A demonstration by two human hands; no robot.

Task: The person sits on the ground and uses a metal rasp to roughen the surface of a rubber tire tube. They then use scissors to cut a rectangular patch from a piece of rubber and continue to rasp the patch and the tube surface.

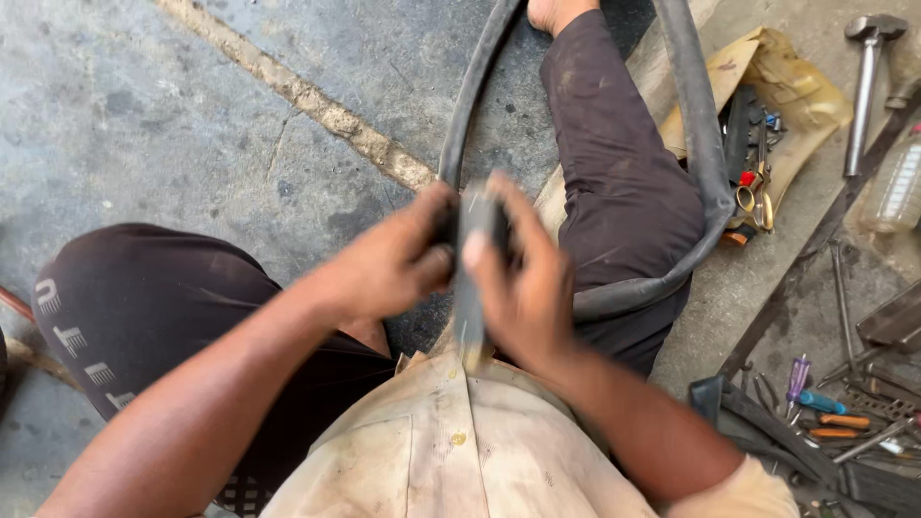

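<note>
Cracked concrete floor [144, 105] with hammer [868, 82], screwdrivers [815, 403], plastic bottle [900, 187].

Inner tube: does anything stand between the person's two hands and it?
Nothing visible does. The left hand and right hand both grip the folded inner tube directly, fingers wrapped on the rubber.

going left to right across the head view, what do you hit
left knee in dark trousers → left hand → folded section of black rubber tube → right hand → scissors with yellow handles → hammer → clear plastic bottle
</note>
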